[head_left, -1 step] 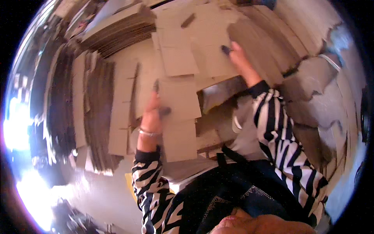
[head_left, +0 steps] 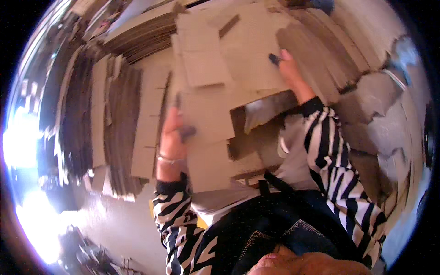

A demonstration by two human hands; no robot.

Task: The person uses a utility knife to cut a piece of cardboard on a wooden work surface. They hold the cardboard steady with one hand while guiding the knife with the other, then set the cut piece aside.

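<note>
Pale cardboard sheets with crease lines lie in front of me, stretching from near my apron to the far side. My left hand, blurred, grips the left edge of the near sheet, its dark-covered thumb lying on top. Farther off, my right hand is at the right edge of the wide cardboard, its dark-covered thumb pressed on the face and its other fingers hidden. Between the hands rests a smaller creased cardboard piece. A narrow brown strip lies beyond it.
Stacked cardboard stands on edge to the left, with another pile at the far left. Brown cardboard lies to the right beside torn grey-brown sheets. An open-topped gap with a shiny scrap sits below my right hand.
My left hand has shifted slightly left, and the smaller creased piece has moved a little left and tilted. My right hand appears slightly farther right; the whole view has shifted a little too.
</note>
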